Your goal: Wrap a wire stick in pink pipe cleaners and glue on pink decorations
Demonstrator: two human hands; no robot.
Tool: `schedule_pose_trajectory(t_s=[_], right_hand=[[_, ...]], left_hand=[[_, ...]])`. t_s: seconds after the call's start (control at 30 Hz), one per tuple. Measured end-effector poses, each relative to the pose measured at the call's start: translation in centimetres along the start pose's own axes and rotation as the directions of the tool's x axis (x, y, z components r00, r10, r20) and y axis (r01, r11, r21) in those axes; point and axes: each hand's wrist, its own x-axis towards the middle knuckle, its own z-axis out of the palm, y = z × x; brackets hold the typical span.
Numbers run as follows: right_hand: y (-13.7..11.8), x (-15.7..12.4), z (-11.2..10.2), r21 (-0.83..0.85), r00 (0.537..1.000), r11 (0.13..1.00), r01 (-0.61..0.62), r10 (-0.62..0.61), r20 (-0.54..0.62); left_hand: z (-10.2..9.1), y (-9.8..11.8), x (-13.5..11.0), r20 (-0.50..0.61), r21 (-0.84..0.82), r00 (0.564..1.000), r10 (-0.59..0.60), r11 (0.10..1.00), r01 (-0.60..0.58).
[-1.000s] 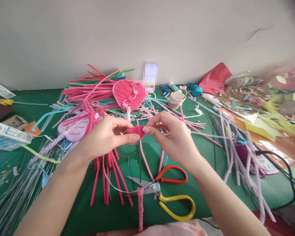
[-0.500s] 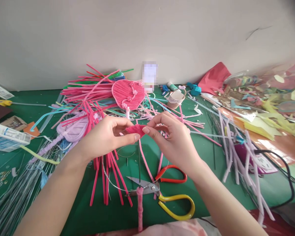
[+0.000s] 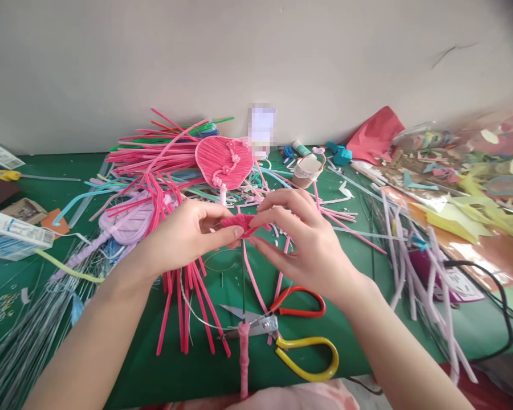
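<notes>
Between both hands is a small deep-pink fuzzy piece [image 3: 238, 223], seemingly made of pipe cleaner, on top of a thin dark wire stem [image 3: 243, 279]. My left hand [image 3: 192, 230] pinches its left side between thumb and fingers. At the right edge, the fingertips of my right hand [image 3: 301, 242] hold it loosely, index finger above and thumb below. Pink pipe cleaner wraps the stem's lower end [image 3: 244, 361], which points down toward my lap. Scissors [image 3: 267, 326] with one red and one yellow handle lie spread behind the stem. A thin pale wire crosses near them.
Bundled pink pipe cleaners [image 3: 154, 151] and a pink fan shape with small flowers [image 3: 224, 162] are at the back. On the left lie a lilac fan shape [image 3: 126, 219], wire stems [image 3: 38, 319] and a box [image 3: 15, 233]. Lilac pipe cleaners [image 3: 431, 296] and a black cable [image 3: 502, 307] are right.
My right thumb has dropped off the front of the pink piece to its lower edge, and the right fingers have spread and lifted slightly. My left hand keeps its pinch.
</notes>
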Motion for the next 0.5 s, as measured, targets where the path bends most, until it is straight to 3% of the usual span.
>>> schedule_pose_trajectory(t_s=[0.2, 0.5], right_hand=[[0.04, -0.12, 0.20, -0.075, 0.997, 0.996, 0.050, -0.054, -0.048], [0.06, -0.19, -0.13, -0.047, 0.999, 0.998, -0.029, 0.027, -0.041]], left_hand=[[0.07, 0.10, 0.10, 0.002, -0.025, 1.000, 0.011, 1.000, -0.011], [0.11, 0.23, 0.03, -0.003, 0.041, 1.000, 0.024, 0.999, -0.024]])
